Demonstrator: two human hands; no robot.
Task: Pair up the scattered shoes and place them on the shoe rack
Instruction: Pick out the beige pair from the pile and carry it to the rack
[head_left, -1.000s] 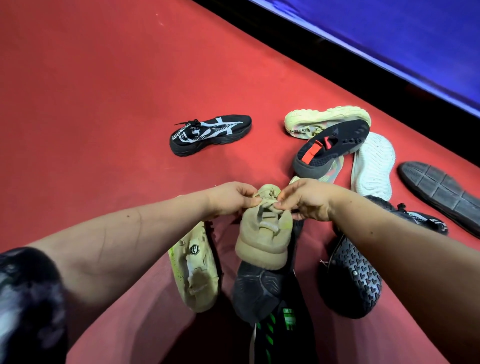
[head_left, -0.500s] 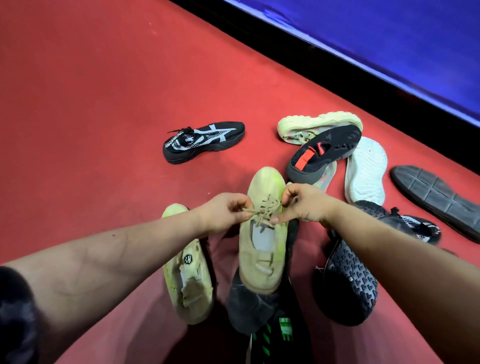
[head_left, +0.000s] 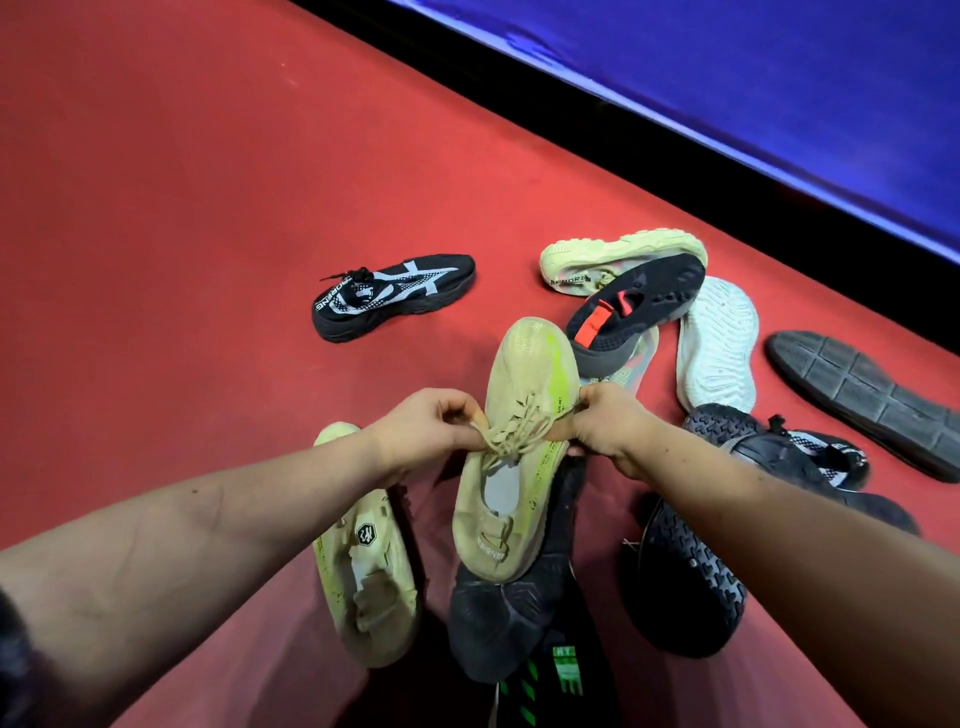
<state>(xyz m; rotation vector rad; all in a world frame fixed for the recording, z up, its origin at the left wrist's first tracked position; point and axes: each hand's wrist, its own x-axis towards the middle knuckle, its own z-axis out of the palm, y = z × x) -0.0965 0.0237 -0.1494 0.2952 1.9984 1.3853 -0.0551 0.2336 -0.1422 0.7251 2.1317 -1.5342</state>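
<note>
Head view: left hand (head_left: 421, 434) and right hand (head_left: 608, 426) hold the beige shoe (head_left: 519, 467) over the red floor (head_left: 208, 208), toe pointing away. Left fingers (head_left: 457, 415) are pinched on its laces and right fingers are clamped on its right edge beside the laces. A matching beige shoe (head_left: 363, 561) lies just left of the held shoe, a black striped shoe (head_left: 395, 296) sits beyond it to the left, more loose shoes lie right of and under it, and no shoe rack is in view. Judgement: pairing step on the first pair; the next move calls for freeing one hand, gripping the mate, then finding the rack.
</note>
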